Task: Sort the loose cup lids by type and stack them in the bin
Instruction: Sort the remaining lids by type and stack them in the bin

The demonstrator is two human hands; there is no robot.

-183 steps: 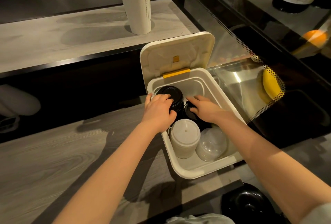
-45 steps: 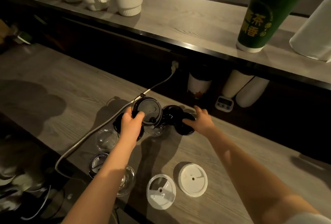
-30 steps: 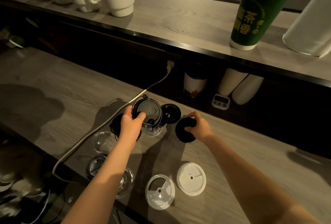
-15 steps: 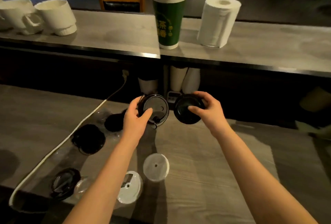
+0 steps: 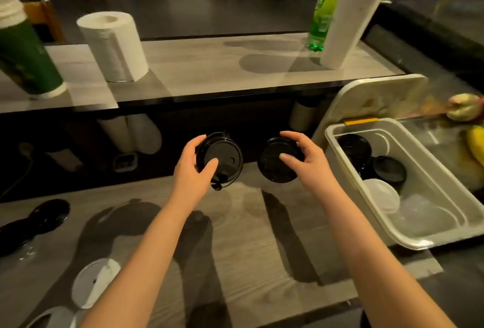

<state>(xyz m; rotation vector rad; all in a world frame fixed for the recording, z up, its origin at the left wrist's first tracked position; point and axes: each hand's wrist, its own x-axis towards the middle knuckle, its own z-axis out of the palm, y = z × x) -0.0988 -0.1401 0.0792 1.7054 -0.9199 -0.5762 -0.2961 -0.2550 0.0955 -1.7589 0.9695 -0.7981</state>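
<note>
My left hand (image 5: 192,173) grips a black sip lid (image 5: 222,154) with a small flap, held above the counter. My right hand (image 5: 305,163) holds a second black lid (image 5: 275,167), a little smaller, beside it. To the right stands the white bin (image 5: 429,233) with its hinged cover open. Inside it are black lid stacks (image 5: 366,154), a white lid stack (image 5: 381,196) and clear dome lids (image 5: 427,217). Loose black lids (image 5: 48,212) and white lids (image 5: 90,283) lie on the counter at the left.
A raised shelf behind carries a green cup (image 5: 26,63), a paper towel roll (image 5: 115,47), a green bottle (image 5: 323,10) and a tall white cup stack (image 5: 351,15). Bananas (image 5: 475,144) lie behind glass at the far right. The wood counter (image 5: 262,236) spreads below my arms.
Both hands picked black lids off the counter and carried them rightwards. The view has swung right, bringing the open bin into sight and leaving the loose lids at the left.
</note>
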